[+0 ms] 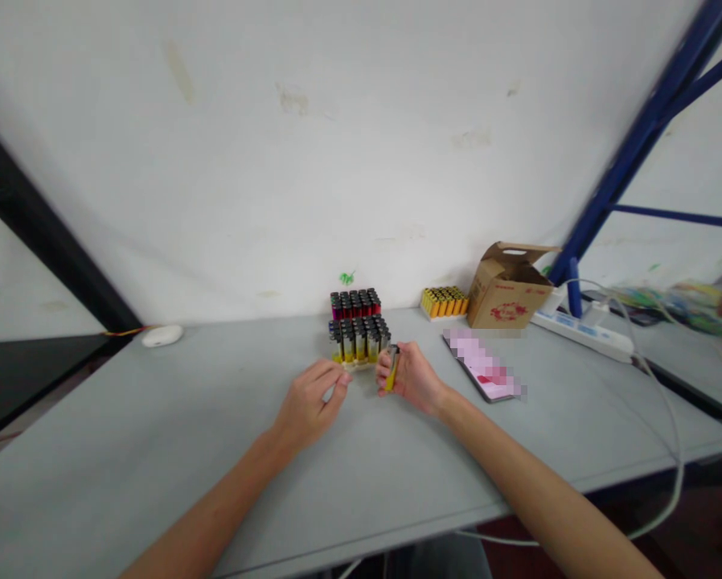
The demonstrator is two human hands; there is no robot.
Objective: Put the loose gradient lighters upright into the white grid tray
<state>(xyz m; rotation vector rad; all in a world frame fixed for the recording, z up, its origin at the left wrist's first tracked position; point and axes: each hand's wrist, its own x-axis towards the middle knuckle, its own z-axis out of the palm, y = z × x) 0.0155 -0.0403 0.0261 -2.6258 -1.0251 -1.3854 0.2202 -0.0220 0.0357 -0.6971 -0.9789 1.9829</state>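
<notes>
My right hand (418, 378) is closed round a lighter (392, 368) with a yellow lower part and a dark top, held nearly upright. Just left of it, my left hand (313, 402) has its fingers curled and thumb drawn in, beside the near left corner of a tray of lighters (361, 342). Whether its fingertips pinch anything cannot be made out. The lighters in this tray stand upright in rows, with dark tops and clear yellowish bodies. Directly behind them is a second group of lighters (354, 304), with red and purple bodies.
A tray of yellow-orange lighters (445, 302) stands by the wall, beside an opened cardboard box (509, 289). A phone (482, 366) lies right of my right hand. Further right are a power strip (584, 331) and a white cable (668, 402). A white oval device (162, 336) sits far left.
</notes>
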